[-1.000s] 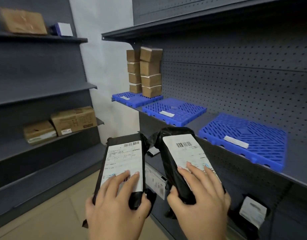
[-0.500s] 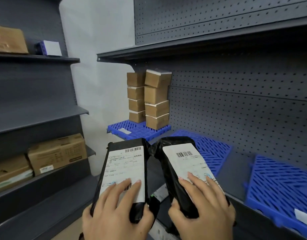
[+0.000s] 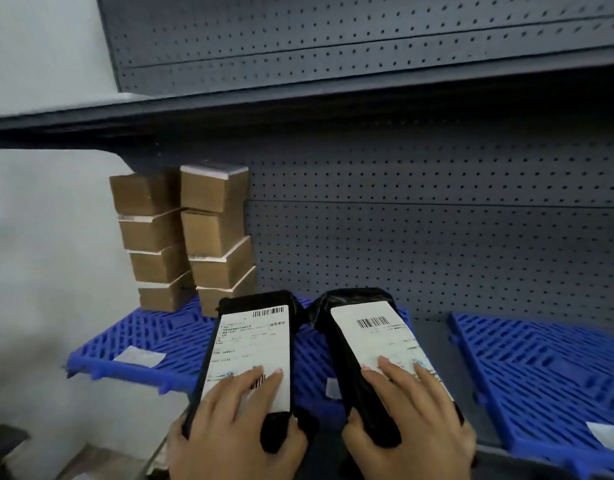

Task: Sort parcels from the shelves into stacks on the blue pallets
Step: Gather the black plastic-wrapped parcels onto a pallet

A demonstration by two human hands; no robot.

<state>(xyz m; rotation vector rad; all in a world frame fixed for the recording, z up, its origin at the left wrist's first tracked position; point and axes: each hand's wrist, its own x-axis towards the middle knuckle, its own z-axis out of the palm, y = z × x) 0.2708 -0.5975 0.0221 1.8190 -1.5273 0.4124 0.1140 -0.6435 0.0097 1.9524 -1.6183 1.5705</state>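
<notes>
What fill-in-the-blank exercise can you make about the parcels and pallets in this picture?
The left hand grips a parcel wrapped in ___ plastic.
The right hand grips a second parcel with a ___ label.
The brown boxes form ___ stacks on the left blue pallet.
Each stack holds ___ boxes.
Missing words: black, white, two, four.

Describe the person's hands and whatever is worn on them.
Both the left hand and the right hand are bare: no gloves, rings or sleeves show. The fingernails are short and rounded. The wrists run off the bottom edge of the picture, so a watch or cuff cannot be ruled out.
</notes>
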